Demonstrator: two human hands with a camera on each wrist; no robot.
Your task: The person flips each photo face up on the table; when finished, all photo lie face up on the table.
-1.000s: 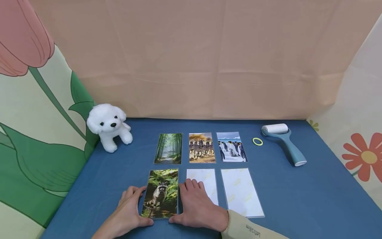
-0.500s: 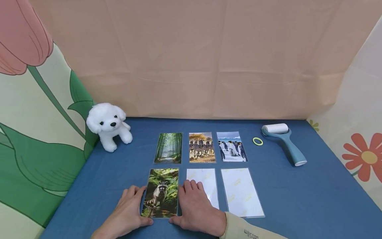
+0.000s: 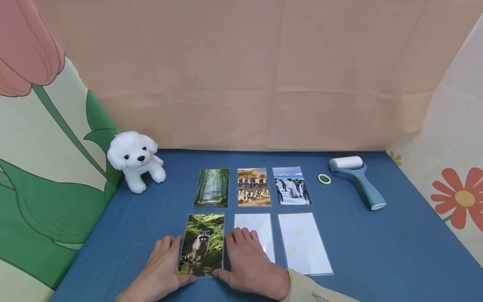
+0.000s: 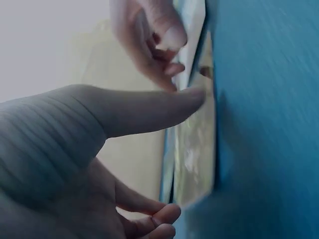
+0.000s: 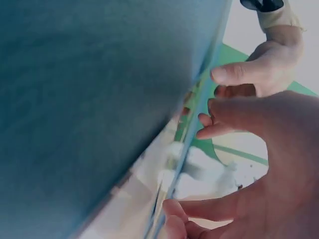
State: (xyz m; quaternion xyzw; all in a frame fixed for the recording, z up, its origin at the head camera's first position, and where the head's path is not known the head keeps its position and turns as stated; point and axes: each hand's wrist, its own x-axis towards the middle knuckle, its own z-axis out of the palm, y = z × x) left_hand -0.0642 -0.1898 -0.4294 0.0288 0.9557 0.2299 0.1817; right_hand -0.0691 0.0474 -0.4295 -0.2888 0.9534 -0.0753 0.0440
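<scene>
A raccoon picture card (image 3: 201,245) lies flat at the front of the blue table, between both hands. My left hand (image 3: 158,266) is at its left edge, thumb near the lower left corner. My right hand (image 3: 250,264) is at its right edge, thumb by the lower right corner. The right fingers lie over part of a face-down white card (image 3: 260,224). In the left wrist view the left thumb (image 4: 149,107) stretches out straight above the table. Fingers (image 5: 199,214) of the right hand are loosely bent in the right wrist view. Neither hand clearly pinches the card.
Behind is a row of a forest card (image 3: 212,188), a zebra card (image 3: 254,187) and a penguin card (image 3: 292,186). Another face-down white card (image 3: 305,244) lies at right. A white plush dog (image 3: 136,161), a yellow-green ring (image 3: 324,179) and a lint roller (image 3: 358,180) are farther back.
</scene>
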